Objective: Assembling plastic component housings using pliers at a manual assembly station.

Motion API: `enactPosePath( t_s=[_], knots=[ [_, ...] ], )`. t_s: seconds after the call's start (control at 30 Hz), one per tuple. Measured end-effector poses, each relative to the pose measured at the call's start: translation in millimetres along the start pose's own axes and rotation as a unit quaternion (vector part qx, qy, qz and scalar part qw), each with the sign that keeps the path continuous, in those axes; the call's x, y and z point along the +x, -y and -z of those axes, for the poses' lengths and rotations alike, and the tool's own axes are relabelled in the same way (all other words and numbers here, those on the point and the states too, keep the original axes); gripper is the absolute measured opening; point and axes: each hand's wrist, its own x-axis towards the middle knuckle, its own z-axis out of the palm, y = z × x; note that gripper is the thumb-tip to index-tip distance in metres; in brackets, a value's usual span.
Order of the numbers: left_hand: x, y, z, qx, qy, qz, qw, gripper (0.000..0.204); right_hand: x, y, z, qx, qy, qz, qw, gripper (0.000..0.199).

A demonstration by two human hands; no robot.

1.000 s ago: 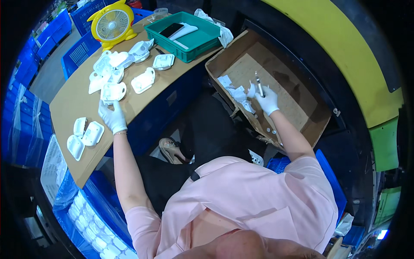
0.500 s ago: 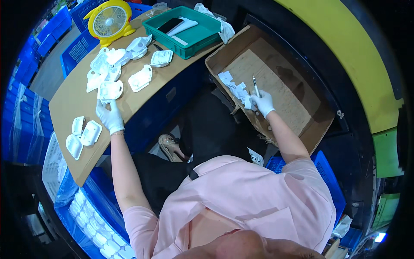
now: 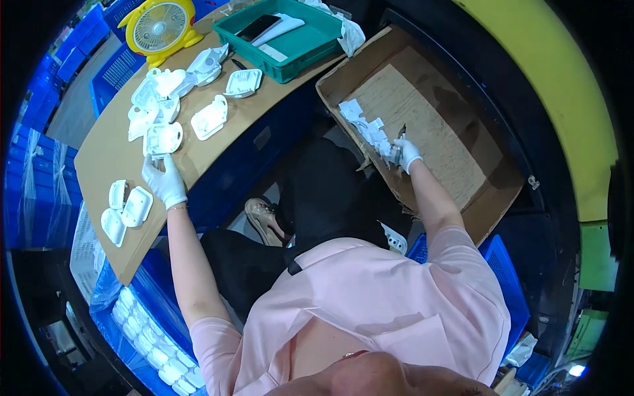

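My left hand [image 3: 165, 181], in a white glove, rests on the brown worktable [image 3: 99, 152]. Its fingertips touch the near edge of a white plastic housing [image 3: 162, 138], and its fingers are loosely apart. More white housings [image 3: 168, 89] lie in a heap just beyond. My right hand [image 3: 407, 153], also gloved, reaches into an open cardboard box [image 3: 449, 138]. It grips a thin dark tool [image 3: 401, 132] that sticks up from the fist. The hand sits at the near end of a row of small white pieces [image 3: 366, 129] along the box's left wall.
A yellow desk fan [image 3: 162, 26] and a green tray [image 3: 297, 46] holding a phone stand at the table's far end. Three white housings [image 3: 125, 208] lie near the table's front edge. Blue crates [image 3: 39, 165] line the left; a bin of white parts [image 3: 152, 343] sits below.
My right hand has slid down the box toward its near left wall, onto the small white pieces, the tool still in it. My left hand has hardly moved.
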Motion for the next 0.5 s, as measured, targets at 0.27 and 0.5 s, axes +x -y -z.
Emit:
enactPosePath(
  t_s=[0.27, 0.5],
  knots=[
    [-2.6, -8.2, 0.3, 0.075, -0.012, -0.014, 0.997, 0.048, -2.1, 1.0, -5.0, -0.039, 0.004, 0.000, 0.999, 0.017],
    [-2.1, -6.4, 1.9, 0.121, -0.012, -0.030, 0.992, 0.046, 10.0, -9.9, -1.7, -0.059, -0.031, 0.179, 0.982, 0.016]
  ],
)
